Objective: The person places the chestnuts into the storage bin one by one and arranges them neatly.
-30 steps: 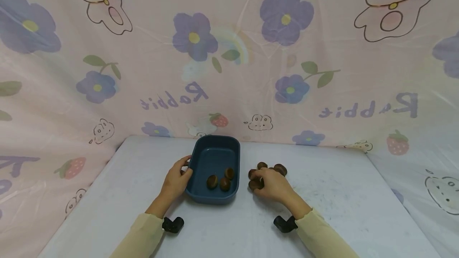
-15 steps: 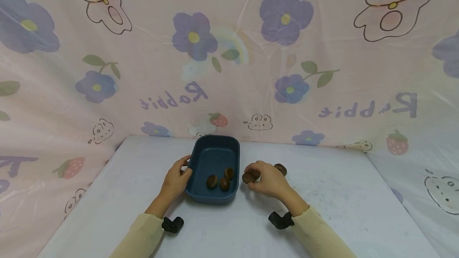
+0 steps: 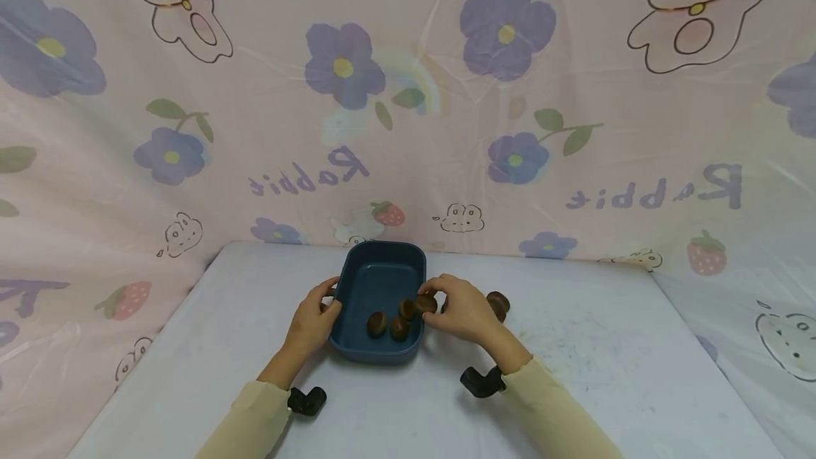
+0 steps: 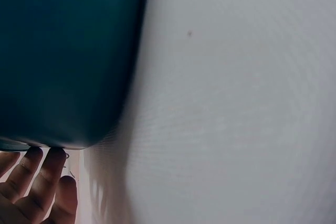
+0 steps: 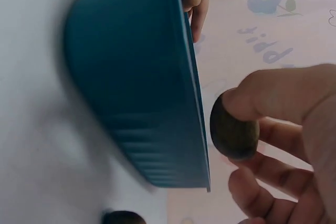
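In the head view my right hand (image 3: 460,309) pinches a brown chestnut (image 3: 426,304) between thumb and fingers at the tray's right rim. The right wrist view shows this chestnut (image 5: 233,127) a little above the level of the rim. Three chestnuts lie in the near half of the deep blue rectangular tray (image 3: 382,356), one being the chestnut (image 3: 377,323) furthest left. My left hand (image 3: 312,321) rests against the tray's left side. Its fingers (image 4: 44,179) reach out straight to the outer wall in the left wrist view.
More chestnuts (image 3: 499,302) lie on the white table (image 3: 408,413) to the right, partly hidden behind my right hand. A patterned curtain (image 3: 408,126) hangs along the table's back edge. Each wrist wears a black camera mount (image 3: 482,382).
My right hand has picked up a chestnut from the group on the right and moved left with it to the tray's rim. The left hand and the tray have stayed put.
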A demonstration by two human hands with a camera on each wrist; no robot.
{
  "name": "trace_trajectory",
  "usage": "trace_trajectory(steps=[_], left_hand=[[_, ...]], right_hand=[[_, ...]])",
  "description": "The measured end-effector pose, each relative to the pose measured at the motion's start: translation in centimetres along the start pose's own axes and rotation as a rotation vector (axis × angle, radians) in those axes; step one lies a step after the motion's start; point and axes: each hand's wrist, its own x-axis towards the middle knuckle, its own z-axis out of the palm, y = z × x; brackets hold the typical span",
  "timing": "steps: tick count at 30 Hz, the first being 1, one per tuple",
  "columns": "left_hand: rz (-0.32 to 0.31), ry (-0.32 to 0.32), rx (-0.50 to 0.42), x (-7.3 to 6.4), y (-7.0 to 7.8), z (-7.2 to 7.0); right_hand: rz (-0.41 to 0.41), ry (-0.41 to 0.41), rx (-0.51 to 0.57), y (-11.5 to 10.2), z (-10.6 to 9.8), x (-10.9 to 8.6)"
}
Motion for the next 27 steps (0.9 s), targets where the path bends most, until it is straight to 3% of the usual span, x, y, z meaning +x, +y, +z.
trace_trajectory(steps=[8, 17, 27], left_hand=[[0.001, -0.001, 0.004, 0.0, 0.0, 0.0], [0.004, 0.005, -0.003, 0.1, 0.0, 0.0], [0.004, 0.002, 0.001, 0.0, 0.0, 0.1]], right_hand=[[-0.022, -0.014, 0.054, -0.5, 0.4, 0.9], [-0.066, -0.055, 0.201, -1.0, 1.0, 2.1], [-0.132, -0.071, 0.256, -0.7, 2.0, 3.6]])
